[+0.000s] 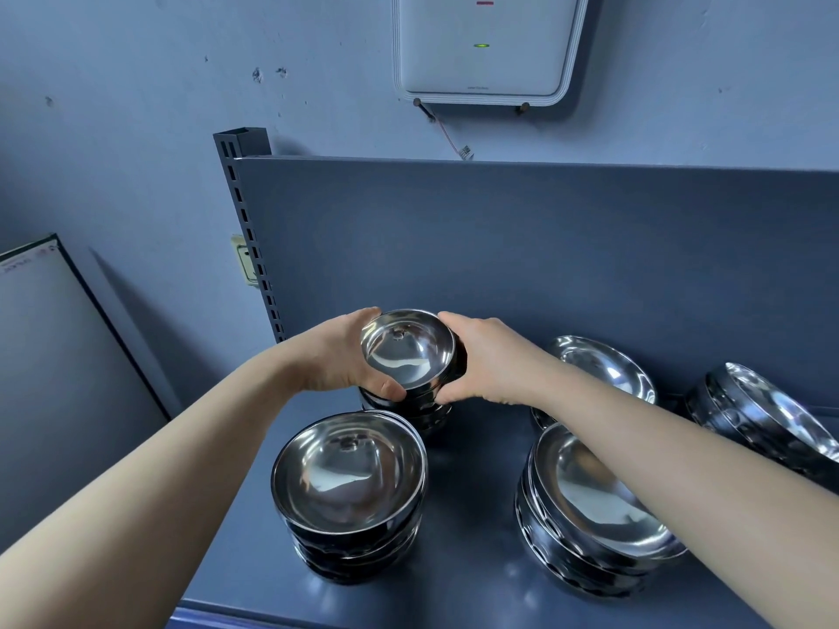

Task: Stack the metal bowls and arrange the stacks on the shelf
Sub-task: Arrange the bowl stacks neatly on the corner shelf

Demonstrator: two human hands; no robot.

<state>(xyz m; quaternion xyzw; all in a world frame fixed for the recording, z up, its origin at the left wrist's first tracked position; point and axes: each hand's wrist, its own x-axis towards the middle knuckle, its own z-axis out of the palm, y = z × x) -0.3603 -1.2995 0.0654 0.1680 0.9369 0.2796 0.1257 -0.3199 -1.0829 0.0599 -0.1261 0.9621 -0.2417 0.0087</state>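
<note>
Two bare hands held a small stack (408, 356) of metal bowls at the back left of a grey shelf (463, 569), close to its back panel (499, 242). The step looked like setting this stack in place; whether its base touched the shelf could not be told. The left hand (338, 358) curled round the stack's left side, thumb at the near rim. The right hand (488, 360) gripped the right side the same way. Both forearms reached forward from the lower corners, the right one passing over a wide stack (604, 515) at front right. A front stack (349, 478) stood just before the held one. A rear bowl (599, 370) and a tilted stack (772, 419) lay to the right. The next move probably called for seating the stack level, releasing both sides without tipping it, then righting the tilted stack.
</note>
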